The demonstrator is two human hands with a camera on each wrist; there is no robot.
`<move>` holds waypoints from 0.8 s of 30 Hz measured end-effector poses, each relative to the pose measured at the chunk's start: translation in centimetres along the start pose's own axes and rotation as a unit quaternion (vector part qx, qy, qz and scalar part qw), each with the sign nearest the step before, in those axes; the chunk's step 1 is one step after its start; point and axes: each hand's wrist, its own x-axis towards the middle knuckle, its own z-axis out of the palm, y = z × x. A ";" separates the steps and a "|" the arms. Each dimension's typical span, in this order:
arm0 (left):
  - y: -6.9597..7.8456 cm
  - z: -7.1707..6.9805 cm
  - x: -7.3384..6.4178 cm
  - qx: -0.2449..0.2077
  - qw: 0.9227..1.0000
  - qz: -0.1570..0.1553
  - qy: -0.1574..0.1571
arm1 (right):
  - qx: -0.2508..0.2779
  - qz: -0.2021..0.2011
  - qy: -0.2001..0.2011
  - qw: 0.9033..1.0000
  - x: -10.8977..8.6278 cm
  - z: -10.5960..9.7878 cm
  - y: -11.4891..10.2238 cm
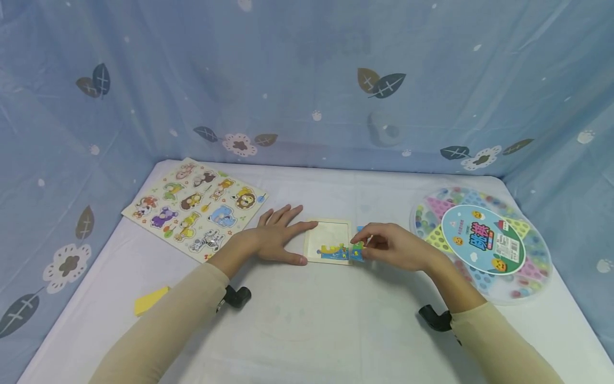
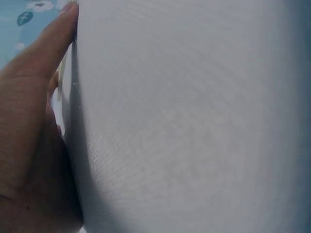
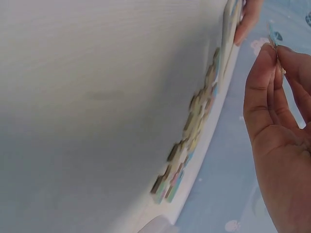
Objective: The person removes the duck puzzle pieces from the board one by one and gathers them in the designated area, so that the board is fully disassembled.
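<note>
A small square wooden puzzle tray (image 1: 329, 220) lies on the white table, with a few blue and yellow joined pieces (image 1: 334, 252) along its lower right inside. My left hand (image 1: 280, 236) rests flat beside it, fingers spread, index fingertip and thumb at its left edge. In the left wrist view the thumb (image 2: 41, 53) lies along the cloth. At the tray's right edge my right hand (image 1: 390, 245) pinches a blue-green puzzle piece (image 1: 357, 252) between thumb and fingertips. The right wrist view shows that thin piece (image 3: 272, 35) edge-on. Several loose puzzle pieces (image 3: 187, 131) lie below the right hand.
An animal peg puzzle board (image 1: 201, 205) lies at the back left. At the right stands a round, clear Chinese checkers box (image 1: 537, 256) with coloured marbles. A yellow piece (image 1: 150, 301) lies by the left sleeve. A patterned blue curtain (image 1: 307, 80) hangs behind the table.
</note>
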 end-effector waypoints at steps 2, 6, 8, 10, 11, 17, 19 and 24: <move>0.0 0.0 0.0 -0.002 1.000 -0.001 0.000 | 0.001 0.003 0.001 1.000 -0.3 0.0 0.2; 0.0 0.1 0.0 -0.003 1.000 0.002 0.001 | -0.010 0.024 -0.001 1.000 -0.9 0.1 0.5; 0.0 0.1 0.0 -0.003 1.000 0.003 0.001 | -0.021 0.035 -0.007 0.999 -1.2 0.2 0.6; 0.0 0.1 0.0 -0.005 1.000 0.003 0.000 | -0.035 0.043 -0.014 0.998 -1.3 0.3 0.7; 0.0 0.1 0.0 -0.005 1.000 0.003 0.000 | -0.039 0.045 -0.018 0.998 -1.3 0.3 0.7; -0.1 0.0 0.0 -0.005 1.000 0.003 0.001 | -0.053 0.046 -0.022 0.997 -1.3 0.5 0.6; -0.1 0.0 0.0 -0.005 1.000 0.002 0.000 | -0.055 0.043 -0.023 0.997 -1.3 0.5 0.6; -0.1 0.1 0.1 -0.009 1.000 0.001 -0.001 | -0.069 0.033 -0.025 0.997 -1.3 0.5 0.8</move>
